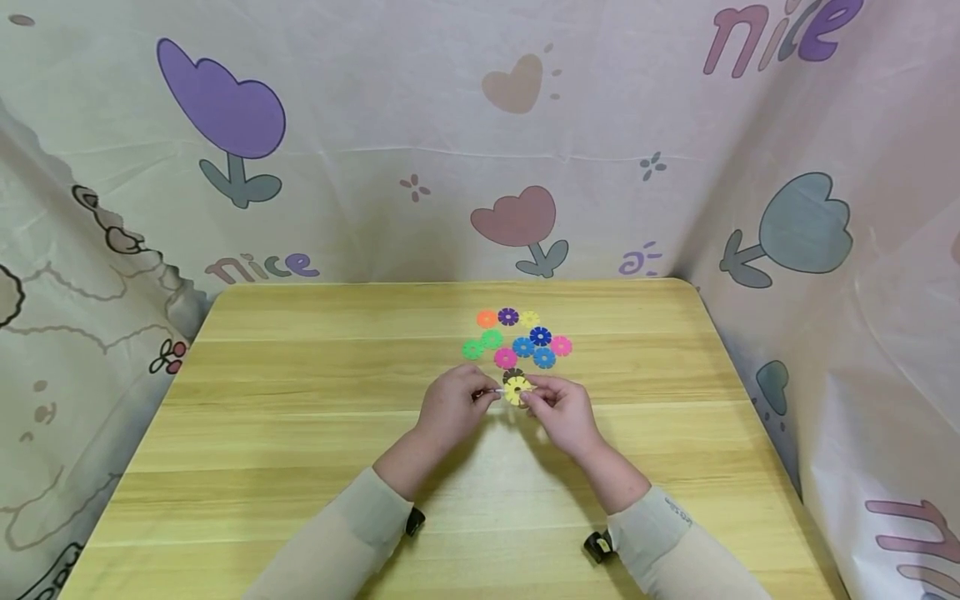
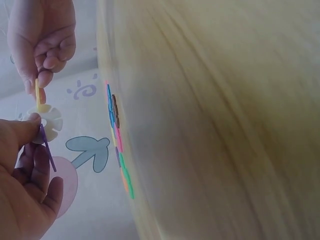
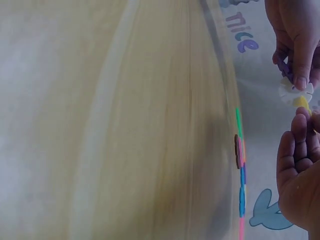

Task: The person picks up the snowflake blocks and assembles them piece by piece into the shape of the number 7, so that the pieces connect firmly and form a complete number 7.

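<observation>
My left hand point(image 1: 453, 402) pinches a white snowflake disc point(image 2: 54, 125) between thumb and fingers. A purple snowflake disc point(image 2: 48, 152) is joined to the white one, beside the left fingers. My right hand point(image 1: 564, 412) pinches a yellow snowflake disc point(image 1: 517, 391) by its edge. In the left wrist view the yellow disc meets the white disc's rim at an angle; how deeply their slots engage I cannot tell. Both hands are above the table, and part of the purple disc point(image 3: 284, 69) is hidden by the left hand in the right wrist view.
Beyond the hands lie several loose discs, among them an orange disc point(image 1: 487, 319), a green disc point(image 1: 472, 350), a pink disc point(image 1: 561, 346) and a blue disc point(image 1: 544, 357). A brown disc point(image 1: 513, 375) lies nearest the hands. Printed curtains point(image 1: 360, 192) surround the wooden table point(image 1: 300, 367).
</observation>
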The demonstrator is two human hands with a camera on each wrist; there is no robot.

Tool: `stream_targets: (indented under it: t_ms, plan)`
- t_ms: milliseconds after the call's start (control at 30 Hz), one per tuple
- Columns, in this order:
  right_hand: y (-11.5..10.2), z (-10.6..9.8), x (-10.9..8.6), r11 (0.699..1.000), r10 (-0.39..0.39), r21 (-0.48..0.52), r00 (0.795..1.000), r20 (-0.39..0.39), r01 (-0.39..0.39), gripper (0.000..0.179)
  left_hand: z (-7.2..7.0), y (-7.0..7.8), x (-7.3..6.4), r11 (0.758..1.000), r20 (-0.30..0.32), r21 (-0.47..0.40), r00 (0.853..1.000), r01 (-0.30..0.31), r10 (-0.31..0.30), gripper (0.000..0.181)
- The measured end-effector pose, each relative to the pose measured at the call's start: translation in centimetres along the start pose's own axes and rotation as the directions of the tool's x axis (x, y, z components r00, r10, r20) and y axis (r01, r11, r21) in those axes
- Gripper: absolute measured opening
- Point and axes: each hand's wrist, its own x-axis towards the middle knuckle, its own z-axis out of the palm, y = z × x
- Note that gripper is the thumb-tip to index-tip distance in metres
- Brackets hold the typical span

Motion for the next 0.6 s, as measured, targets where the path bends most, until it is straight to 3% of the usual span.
stream_targets:
  t_ms: [600]
  plan:
    - [-0.47,0.70,0.27,0.982,0.076,0.178,0.997,-0.033,-0.069,0.025,0.01,-0.12,0.11,1.000,-0.059,0.015,0.998,-0.025,0.026,0.005]
